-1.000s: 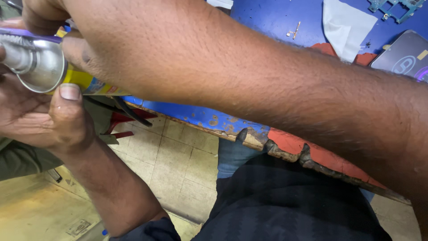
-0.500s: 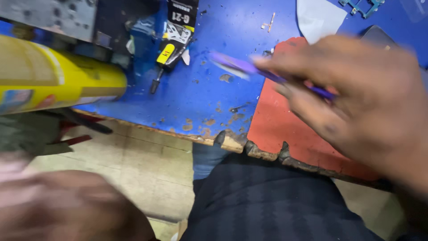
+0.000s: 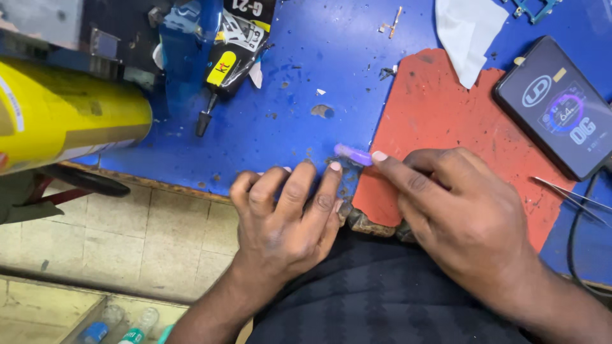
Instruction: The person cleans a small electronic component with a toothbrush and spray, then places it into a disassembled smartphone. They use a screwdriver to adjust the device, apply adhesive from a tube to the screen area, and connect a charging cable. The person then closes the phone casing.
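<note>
My right hand (image 3: 456,216) lies on the red mat (image 3: 440,114) at the table's front edge and pinches a small purple cap-like piece (image 3: 352,153) between thumb and forefinger. My left hand (image 3: 288,213) rests palm down beside it, fingertips on the blue tabletop (image 3: 299,76), holding nothing; its forefinger nearly touches the purple piece. A yellow spray can (image 3: 60,111) lies on its side at the left, away from both hands.
A black glue tube with a yellow label (image 3: 226,64) lies at the top middle. A phone with a lit screen (image 3: 561,108) and its cable sit at the right, tweezers (image 3: 574,197) below it. White tissue (image 3: 468,25) lies at the top. Small bottles (image 3: 121,322) stand on the floor.
The spray can has left my hands and lies at the left. My right hand came down to the mat with the purple piece; my left hand moved up onto the table edge.
</note>
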